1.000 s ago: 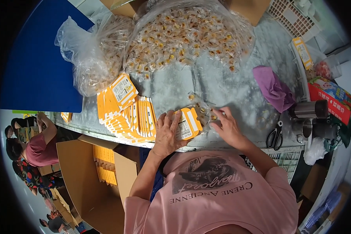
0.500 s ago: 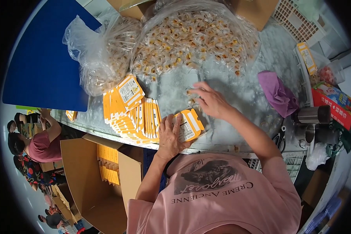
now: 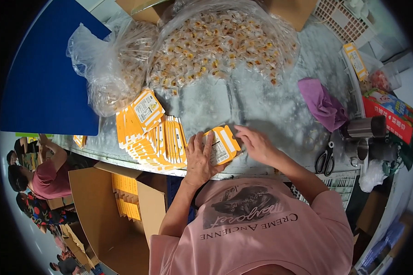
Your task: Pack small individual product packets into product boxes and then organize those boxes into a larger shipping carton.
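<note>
- A grey, mottled worktable fills the middle of the view under even, bright light.
- A large blue board lies at its left end.
- An open cardboard box stands on the floor below the table's near edge.
- Other people sit at lower left.

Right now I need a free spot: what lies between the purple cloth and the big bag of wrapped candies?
Only bare grey table between purple cloth and candy bag, in the head view.
</note>
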Motion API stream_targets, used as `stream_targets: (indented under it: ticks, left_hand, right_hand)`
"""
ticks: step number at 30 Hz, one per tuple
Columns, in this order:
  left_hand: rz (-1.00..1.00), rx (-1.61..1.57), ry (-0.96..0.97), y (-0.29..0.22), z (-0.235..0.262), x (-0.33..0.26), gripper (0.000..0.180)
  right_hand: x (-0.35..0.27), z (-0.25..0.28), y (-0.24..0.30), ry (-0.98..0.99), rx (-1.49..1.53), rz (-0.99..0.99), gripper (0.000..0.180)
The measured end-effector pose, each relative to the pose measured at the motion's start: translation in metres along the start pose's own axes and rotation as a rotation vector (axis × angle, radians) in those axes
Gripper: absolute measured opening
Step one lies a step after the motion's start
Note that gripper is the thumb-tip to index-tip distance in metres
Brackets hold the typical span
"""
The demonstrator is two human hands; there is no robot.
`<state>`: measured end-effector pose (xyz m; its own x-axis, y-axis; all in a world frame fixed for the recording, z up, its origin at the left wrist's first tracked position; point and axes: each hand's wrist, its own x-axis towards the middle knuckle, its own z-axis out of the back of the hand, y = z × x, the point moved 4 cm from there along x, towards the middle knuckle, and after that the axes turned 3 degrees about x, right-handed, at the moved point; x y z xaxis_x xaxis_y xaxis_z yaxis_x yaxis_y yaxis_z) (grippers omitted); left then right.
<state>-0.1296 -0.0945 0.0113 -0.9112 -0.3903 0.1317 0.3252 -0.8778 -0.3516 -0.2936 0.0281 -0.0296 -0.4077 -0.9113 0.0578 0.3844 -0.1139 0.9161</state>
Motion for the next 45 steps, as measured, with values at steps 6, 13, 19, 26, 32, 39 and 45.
stream_targets:
  ticks: [6,13,19,26,32,39,45]
  left_hand:
    - [-0.009,-0.001,-0.038,0.0,0.001,-0.003,0.102]
    - [-0.02,-0.01,-0.05,-0.004,0.001,-0.001,0.102]
    - [-0.017,-0.002,-0.06,0.0,-0.001,-0.006,0.102]
    - [-0.019,0.011,-0.06,-0.002,0.0,-0.002,0.102]
    - [0.015,0.017,-0.078,0.0,-0.001,-0.002,0.103]
    - [0.242,-0.056,-0.295,-0.009,-0.009,0.009,0.108]
    - [0.239,-0.285,-0.43,-0.053,0.012,0.009,0.1]
  right_hand:
    - [-0.091,0.039,0.025,0.289,-0.37,-0.115,0.033]
    - [-0.052,0.037,-0.013,-0.014,-0.335,-0.172,0.03]
    - [-0.098,0.044,0.027,0.241,-0.541,-0.007,0.024]
    - [-0.087,0.043,-0.034,-0.055,-0.381,-0.128,0.025]
    - [0.0,-0.02,-0.009,-0.226,0.096,0.038,0.019]
    - [-0.013,-0.019,0.002,-0.313,0.12,0.024,0.048]
    - [-0.019,-0.012,0.034,-0.383,0.412,0.067,0.063]
